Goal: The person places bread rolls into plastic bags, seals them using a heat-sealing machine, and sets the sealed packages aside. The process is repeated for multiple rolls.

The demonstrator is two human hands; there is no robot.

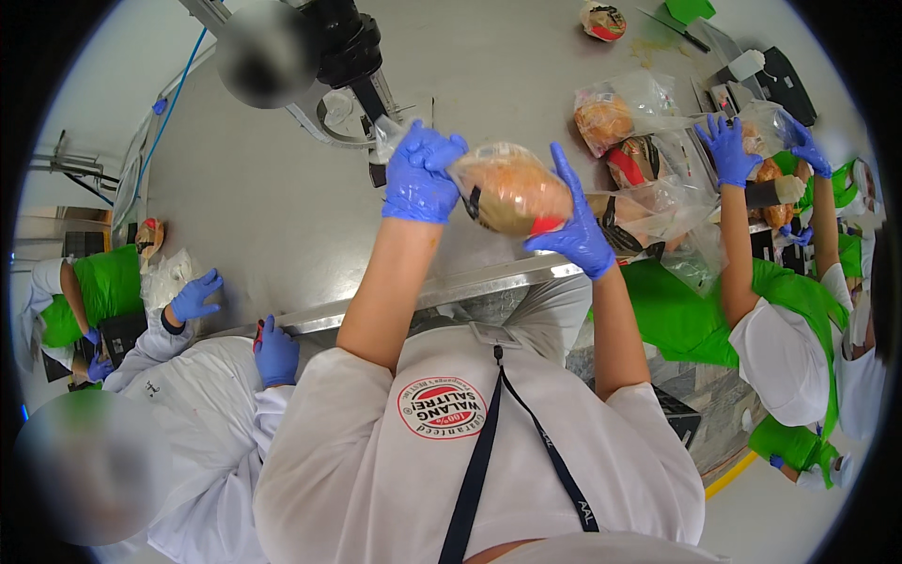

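Above the steel table's near edge I hold a bagged ham [517, 188], a rounded, orange-brown piece in clear plastic with a red and dark label. My left hand [423, 174], in a blue glove, is closed around the gathered neck of the bag. A loose plastic end pokes out beyond it, close to a black and metal machine [352, 85]. My right hand [583, 230], also gloved in blue, cradles the ham's right end, with its thumb below and its fingers stretched up along the side.
More bagged hams [606, 122] lie on the steel table [254, 216] to my right. Beyond them are a knife [691, 38] and another ham [602, 21]. A co-worker's gloved hands [728, 150] reach in at right; another person's hand [275, 352] is by the table edge at left.
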